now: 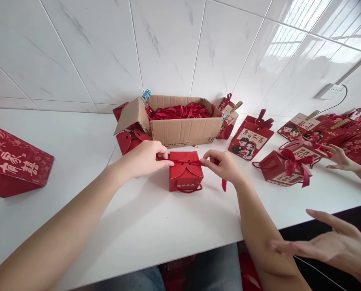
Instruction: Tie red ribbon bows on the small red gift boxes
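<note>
A small red gift box (186, 184) with a rope handle sits upright on the white table in front of me. Across its folded top runs a thin red ribbon (185, 162), crossed over at the middle. My left hand (150, 158) pinches the ribbon at the box's left edge. On the other side, my right hand (219, 163) pinches it just past the right edge, and a loose ribbon tail hangs below that hand. The ribbon looks drawn straight between both hands.
Behind stands an open cardboard box (185, 131) full of red ribbons. A large red box (16, 161) lies at the left. Bow-tied gift boxes (285, 167) and red gift bags (250, 137) stand at the right, where a co-worker's hands (335, 246) reach in.
</note>
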`<state>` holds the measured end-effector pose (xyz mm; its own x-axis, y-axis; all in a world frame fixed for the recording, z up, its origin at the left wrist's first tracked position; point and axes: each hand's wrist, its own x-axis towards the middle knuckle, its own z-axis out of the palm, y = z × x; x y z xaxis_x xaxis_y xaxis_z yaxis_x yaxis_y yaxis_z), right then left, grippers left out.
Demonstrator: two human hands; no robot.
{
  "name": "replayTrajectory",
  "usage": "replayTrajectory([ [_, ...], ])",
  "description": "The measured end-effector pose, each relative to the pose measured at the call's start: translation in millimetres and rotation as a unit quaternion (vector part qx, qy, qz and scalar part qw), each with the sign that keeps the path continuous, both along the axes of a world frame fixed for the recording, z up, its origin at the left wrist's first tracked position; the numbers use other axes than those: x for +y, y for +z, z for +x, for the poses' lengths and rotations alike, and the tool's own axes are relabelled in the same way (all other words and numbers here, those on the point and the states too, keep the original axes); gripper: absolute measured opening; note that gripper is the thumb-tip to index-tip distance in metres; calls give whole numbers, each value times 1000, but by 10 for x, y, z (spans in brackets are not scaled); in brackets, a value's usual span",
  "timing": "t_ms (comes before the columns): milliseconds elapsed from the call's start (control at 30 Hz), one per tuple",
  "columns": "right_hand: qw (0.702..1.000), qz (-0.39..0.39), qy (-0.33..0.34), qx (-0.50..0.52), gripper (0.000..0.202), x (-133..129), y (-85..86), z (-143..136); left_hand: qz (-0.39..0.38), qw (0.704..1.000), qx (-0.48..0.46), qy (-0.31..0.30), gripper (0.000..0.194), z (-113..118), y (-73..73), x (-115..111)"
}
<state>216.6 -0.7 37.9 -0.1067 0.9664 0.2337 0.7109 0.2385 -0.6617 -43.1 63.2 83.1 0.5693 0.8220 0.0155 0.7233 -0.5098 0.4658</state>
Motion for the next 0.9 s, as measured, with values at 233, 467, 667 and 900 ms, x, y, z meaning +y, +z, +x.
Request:
replayTrajectory([
  [233, 989, -110, 47, 88, 53, 3, 18, -75, 115, 990, -73, -37, 33, 142, -72, -84],
  [467, 952, -228, 121, 164, 39, -37, 137, -9, 26, 985, -150, -81, 25, 293, -208, -151],
  [667, 914, -190, 216, 287, 31, 2, 53, 65, 30, 985, -144, -92, 26, 280, -223, -110],
  [900, 895, -127, 224, 365, 26, 42, -41, 41, 20, 985, -135, -110, 27, 282, -196, -135],
])
